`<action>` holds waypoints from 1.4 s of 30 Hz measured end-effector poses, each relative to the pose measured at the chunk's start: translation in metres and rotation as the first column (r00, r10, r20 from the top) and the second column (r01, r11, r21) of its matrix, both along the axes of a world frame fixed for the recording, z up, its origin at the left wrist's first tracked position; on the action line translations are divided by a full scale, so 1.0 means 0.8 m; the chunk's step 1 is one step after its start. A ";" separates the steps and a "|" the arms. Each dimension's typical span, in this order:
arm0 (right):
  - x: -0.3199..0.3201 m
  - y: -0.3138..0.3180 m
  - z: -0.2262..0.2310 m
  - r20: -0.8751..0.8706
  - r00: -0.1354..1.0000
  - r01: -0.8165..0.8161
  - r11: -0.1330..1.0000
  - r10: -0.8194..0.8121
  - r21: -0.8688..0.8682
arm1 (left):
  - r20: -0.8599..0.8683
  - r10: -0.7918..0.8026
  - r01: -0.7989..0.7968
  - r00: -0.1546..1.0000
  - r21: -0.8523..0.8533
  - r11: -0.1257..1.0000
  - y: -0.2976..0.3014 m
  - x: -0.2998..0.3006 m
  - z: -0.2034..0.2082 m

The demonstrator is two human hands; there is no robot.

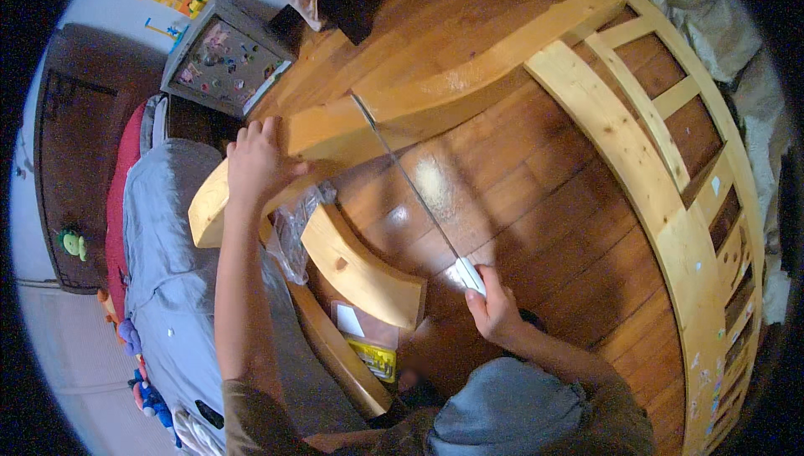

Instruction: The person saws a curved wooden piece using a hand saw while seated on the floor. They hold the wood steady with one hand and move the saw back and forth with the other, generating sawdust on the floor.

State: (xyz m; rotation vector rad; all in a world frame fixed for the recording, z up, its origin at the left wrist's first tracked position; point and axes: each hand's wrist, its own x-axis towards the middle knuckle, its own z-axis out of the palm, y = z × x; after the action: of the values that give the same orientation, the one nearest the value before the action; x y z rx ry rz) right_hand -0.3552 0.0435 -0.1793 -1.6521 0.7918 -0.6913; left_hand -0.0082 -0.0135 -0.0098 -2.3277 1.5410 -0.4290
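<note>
White saw handle [471,276] fills the curled right hand [497,312]; the left hand [256,163], thumb spread, touches the beam [410,108], its grip unclear.

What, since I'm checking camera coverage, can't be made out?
In the head view:
Thin grey metal saw blade: depth of any cut in the long pale wooden beam, too small.
Right hand: underside of its grip on the slim white handle, hidden by the hand.
Yellow rectangular package: details, blurred.
Pale slatted wooden frame: lower end, cut off by bottom edge.
</note>
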 end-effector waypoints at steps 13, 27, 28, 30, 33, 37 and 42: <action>0.112 -0.084 0.007 0.023 1.000 -0.009 0.995 0.006 0.102 | -0.004 -0.082 0.082 0.997 -0.020 0.996 0.005 0.004 -0.008; 0.139 -0.111 0.008 -0.055 0.998 -0.009 1.000 0.009 -0.005 | -0.012 -0.062 0.062 0.998 -0.012 0.998 -0.003 -0.003 -0.007; 0.143 -0.113 0.009 -0.067 0.998 -0.004 1.000 0.003 -0.004 | -0.023 -0.066 0.066 0.998 -0.019 0.998 -0.003 -0.003 -0.007; 0.132 -0.110 0.007 -0.021 1.000 -0.001 1.000 0.001 0.013 | -0.047 -0.072 0.071 0.996 -0.034 0.997 -0.003 -0.002 -0.008; 0.084 -0.069 0.015 0.025 1.000 0.000 0.996 -0.002 0.088 | -0.041 -0.032 0.032 0.999 0.008 0.999 0.002 0.011 -0.003; 0.019 -0.034 -0.003 -0.087 0.994 -0.058 0.996 0.065 0.074 | 0.000 -0.087 0.087 0.996 -0.049 0.995 0.004 0.002 -0.004; 0.111 -0.090 0.009 0.033 0.999 -0.032 0.995 0.029 0.099 | -0.013 -0.058 0.058 0.998 -0.027 0.998 0.002 0.001 -0.004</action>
State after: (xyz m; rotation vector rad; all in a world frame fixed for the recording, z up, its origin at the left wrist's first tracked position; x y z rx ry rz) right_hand -0.2667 -0.0289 -0.1720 -1.5566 0.7647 -0.6452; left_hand -0.0076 -0.0118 -0.0134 -2.3158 1.6223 -0.4511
